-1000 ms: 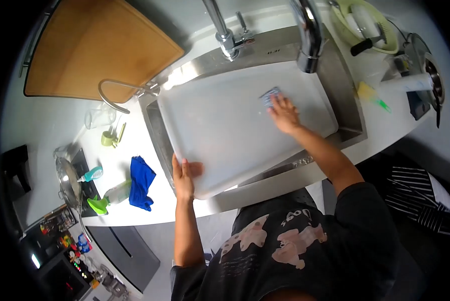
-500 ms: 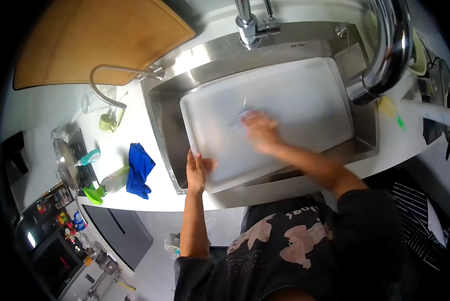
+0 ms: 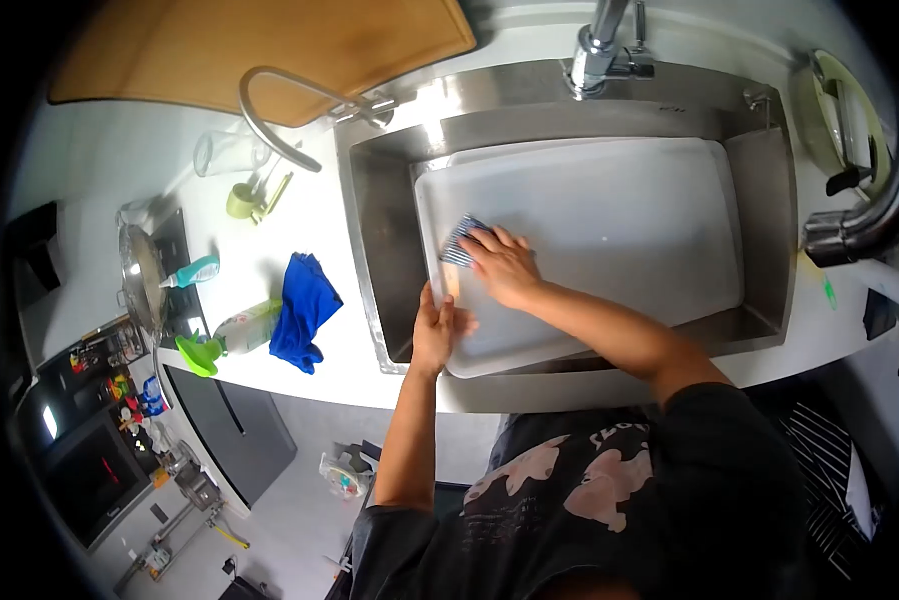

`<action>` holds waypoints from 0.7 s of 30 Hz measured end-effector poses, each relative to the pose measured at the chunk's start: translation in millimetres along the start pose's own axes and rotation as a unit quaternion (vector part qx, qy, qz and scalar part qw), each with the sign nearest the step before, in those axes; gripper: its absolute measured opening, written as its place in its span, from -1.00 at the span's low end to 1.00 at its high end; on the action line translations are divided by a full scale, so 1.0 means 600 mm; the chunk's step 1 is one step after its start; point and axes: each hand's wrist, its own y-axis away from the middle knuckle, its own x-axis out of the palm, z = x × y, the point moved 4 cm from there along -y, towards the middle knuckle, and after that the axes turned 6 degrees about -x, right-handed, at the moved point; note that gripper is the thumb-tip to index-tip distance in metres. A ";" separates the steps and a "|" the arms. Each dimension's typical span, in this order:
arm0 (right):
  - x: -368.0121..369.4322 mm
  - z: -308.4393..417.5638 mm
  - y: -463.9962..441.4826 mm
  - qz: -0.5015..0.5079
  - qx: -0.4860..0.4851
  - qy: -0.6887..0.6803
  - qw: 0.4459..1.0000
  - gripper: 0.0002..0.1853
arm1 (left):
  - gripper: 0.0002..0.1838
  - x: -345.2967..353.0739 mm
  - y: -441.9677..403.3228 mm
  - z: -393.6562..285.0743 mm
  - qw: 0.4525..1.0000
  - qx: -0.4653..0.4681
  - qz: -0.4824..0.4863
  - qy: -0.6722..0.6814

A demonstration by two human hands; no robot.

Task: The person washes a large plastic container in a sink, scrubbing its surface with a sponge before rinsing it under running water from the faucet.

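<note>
A large whitish, translucent plastic lid or shallow tray (image 3: 619, 230) lies tilted inside the steel sink, with another pale edge showing beneath it. My left hand (image 3: 437, 332) grips its near left edge, thumb on top and fingers partly hidden underneath. Under the fingers of my right hand (image 3: 504, 262) is a striped blue-grey scrubbing pad (image 3: 460, 240), pressed on the surface near the left rim.
The steel sink (image 3: 381, 270) surrounds the lid, with a chrome faucet (image 3: 591, 62) behind. Left on the counter are a blue cloth (image 3: 304, 312), a spray bottle (image 3: 249, 326), a teal bottle (image 3: 197, 271) and a glass jar (image 3: 227, 153). A curved spout (image 3: 259, 105) overhangs there.
My right hand has swept the pad leftward across the lid toward its left rim. My left hand still holds the edge. The whole view has shifted.
</note>
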 end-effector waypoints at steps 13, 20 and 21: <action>-0.002 0.103 0.046 0.103 -0.048 -0.085 0.990 -0.61 | -0.44 -0.011 -0.020 0.001 0.947 -0.085 0.000 0.311; -0.013 0.056 0.012 0.047 0.007 -0.010 0.999 -0.64 | -0.57 0.001 -0.034 0.029 0.957 -0.079 0.085 0.266; -0.004 0.068 0.011 0.057 0.002 0.003 0.998 -0.64 | -0.58 0.000 -0.036 0.032 0.949 -0.102 0.078 0.287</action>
